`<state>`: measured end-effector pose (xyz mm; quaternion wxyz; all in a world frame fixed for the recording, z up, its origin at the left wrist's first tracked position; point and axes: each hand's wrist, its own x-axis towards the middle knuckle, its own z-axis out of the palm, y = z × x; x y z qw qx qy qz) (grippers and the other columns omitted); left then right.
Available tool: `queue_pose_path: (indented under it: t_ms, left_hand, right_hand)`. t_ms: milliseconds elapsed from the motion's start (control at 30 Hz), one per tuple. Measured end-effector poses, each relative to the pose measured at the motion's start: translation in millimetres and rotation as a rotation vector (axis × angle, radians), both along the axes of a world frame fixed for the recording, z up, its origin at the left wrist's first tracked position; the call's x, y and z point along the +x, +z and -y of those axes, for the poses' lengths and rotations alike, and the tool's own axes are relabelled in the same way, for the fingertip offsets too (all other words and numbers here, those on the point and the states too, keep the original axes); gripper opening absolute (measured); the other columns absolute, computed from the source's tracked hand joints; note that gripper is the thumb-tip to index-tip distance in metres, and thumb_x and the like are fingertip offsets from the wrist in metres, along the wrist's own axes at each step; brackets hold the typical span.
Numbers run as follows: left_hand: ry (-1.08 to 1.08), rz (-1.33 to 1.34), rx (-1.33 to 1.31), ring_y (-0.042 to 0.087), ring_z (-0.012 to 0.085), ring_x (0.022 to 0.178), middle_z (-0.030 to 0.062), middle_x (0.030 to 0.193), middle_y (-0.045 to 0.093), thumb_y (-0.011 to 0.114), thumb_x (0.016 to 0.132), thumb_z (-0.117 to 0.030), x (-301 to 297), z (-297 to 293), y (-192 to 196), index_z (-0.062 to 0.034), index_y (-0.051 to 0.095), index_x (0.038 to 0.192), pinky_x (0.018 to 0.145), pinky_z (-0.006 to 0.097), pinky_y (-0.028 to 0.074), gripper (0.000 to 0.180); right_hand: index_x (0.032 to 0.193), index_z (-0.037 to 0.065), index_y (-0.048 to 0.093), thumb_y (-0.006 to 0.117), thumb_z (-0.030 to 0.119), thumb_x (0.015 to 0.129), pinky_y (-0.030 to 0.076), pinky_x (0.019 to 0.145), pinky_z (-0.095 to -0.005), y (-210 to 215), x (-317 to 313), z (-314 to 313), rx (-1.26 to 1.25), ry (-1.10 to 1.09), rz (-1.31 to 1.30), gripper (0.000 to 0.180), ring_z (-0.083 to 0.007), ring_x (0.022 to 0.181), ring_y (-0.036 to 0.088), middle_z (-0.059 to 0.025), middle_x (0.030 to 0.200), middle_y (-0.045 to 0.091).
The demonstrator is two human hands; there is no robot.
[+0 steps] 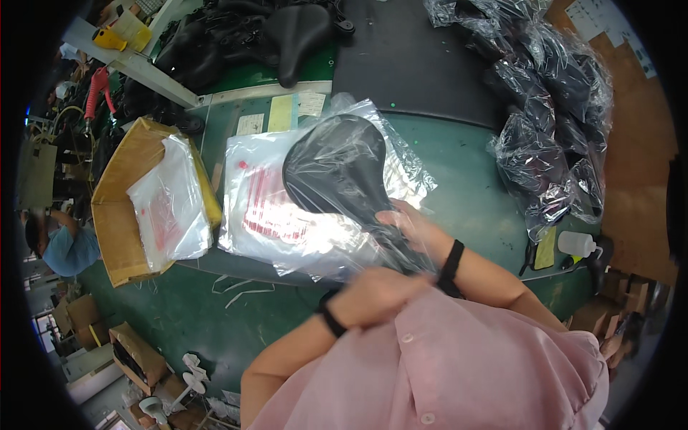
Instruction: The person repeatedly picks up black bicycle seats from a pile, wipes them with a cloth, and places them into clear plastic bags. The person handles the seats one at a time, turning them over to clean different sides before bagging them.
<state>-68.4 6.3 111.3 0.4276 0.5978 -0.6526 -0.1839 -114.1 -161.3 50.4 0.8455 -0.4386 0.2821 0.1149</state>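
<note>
A black bicycle saddle [340, 161] lies over the near side of the table, inside a clear plastic bag [423, 175]. Its wide end points away from me and its narrow nose toward me. My right hand [416, 226] is closed around the nose through the film. Close to my body, my left hand [376, 295] is smeared by motion beside the bag's near end, so its fingers cannot be made out. Under the saddle is a stack of clear bags with red print [261, 204].
At left, a cardboard box [115, 226] holds more printed bags. Unwrapped saddles [297, 36] are heaped at the far left. Several plastic-wrapped saddles [552, 122] pile up along the right, with a white bottle [577, 244] near them. A red air gun [98, 92] hangs far left.
</note>
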Motion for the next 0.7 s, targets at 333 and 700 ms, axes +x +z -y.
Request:
queue_pose_path:
  t_ms: [333,700]
  left_hand:
    - [0.189,-0.317,0.089,0.056,0.0290,0.091,0.0116,0.104,0.063,0.065,0.083,-0.014,41.2,58.3,-1.8,-0.0095,0.059,0.125,0.083,0.039,0.045,0.042]
    - [0.477,0.054,0.519,0.031,0.0405,0.134,0.0189,0.148,0.032,0.071,0.080,-0.026,81.0,-11.5,-134.9,-0.0172,0.041,0.142,0.109,0.053,0.026,0.070]
  right_hand:
    - [0.112,0.005,0.059,0.063,0.027,0.090,0.056,0.075,-0.0372,35.7,-12.0,173.9,-0.283,-0.813,0.267,0.031,-0.0220,0.091,0.065,-0.0079,0.102,0.065]
    - [0.117,-0.005,0.055,0.072,0.029,0.082,0.050,0.081,-0.0343,-46.6,297.5,123.5,-0.495,-0.307,0.022,0.051,-0.0223,0.092,0.059,-0.0123,0.102,0.061]
